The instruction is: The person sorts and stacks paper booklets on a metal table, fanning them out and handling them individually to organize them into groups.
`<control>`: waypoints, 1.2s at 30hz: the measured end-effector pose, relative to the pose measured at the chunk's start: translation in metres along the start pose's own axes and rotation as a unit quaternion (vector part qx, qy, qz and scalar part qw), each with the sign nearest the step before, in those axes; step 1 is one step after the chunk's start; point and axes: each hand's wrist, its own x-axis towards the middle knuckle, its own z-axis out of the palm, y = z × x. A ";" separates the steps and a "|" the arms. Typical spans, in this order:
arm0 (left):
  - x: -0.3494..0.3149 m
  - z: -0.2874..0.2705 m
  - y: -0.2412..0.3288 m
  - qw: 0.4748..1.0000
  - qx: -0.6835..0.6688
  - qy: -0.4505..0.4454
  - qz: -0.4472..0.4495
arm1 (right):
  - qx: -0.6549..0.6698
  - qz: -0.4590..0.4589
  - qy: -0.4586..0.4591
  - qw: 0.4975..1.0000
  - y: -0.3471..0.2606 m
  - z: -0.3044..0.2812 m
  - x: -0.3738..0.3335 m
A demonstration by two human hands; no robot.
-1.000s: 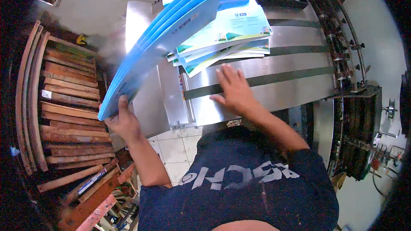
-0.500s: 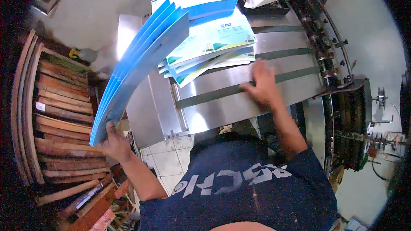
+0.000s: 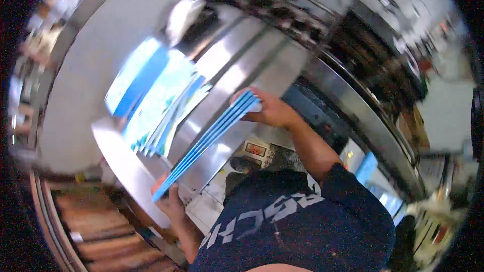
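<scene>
Several thin blue card sheets (image 3: 209, 143) are held edge-up across the front of me, a little apart like a fan. My left hand (image 3: 170, 200) grips their lower left end. Around the upper right end my right hand (image 3: 266, 108) is closed, its fingertips partly hidden behind the sheets. Beyond them, on the metal table, lies a pile of printed card sheets (image 3: 169, 108) in white, blue and green, with uneven edges. A neater blue-and-white stack (image 3: 141, 83) stands against its far left side. Motion smears the view.
The metal table (image 3: 234, 65) has dark strips across it. At its far end are a white bag (image 3: 184, 17) and a dark tray (image 3: 201, 30). A roller mechanism (image 3: 282, 12) runs behind. Wooden slats (image 3: 96, 216) stand at lower left, and blue packs (image 3: 367, 168) lie at right.
The view has turned right, so the table appears further left. The blue sheets have come down from upright at the left to in front of me. My right hand has left the table and taken their other end.
</scene>
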 end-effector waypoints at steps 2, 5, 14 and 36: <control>-0.021 0.006 -0.006 0.997 0.018 0.031 -0.069 | -0.006 0.064 0.023 0.998 -0.008 -0.005 -0.036; -0.043 0.033 -0.009 0.996 -0.009 -0.005 -0.086 | -0.043 0.109 0.064 0.991 -0.021 -0.015 -0.112; -0.138 0.170 0.020 0.917 0.036 -0.355 -0.178 | 0.063 0.328 0.363 0.870 -0.055 -0.010 -0.414; -0.333 0.376 0.041 0.517 -0.002 -0.853 -0.069 | 0.355 0.037 0.857 0.372 -0.087 0.029 -0.562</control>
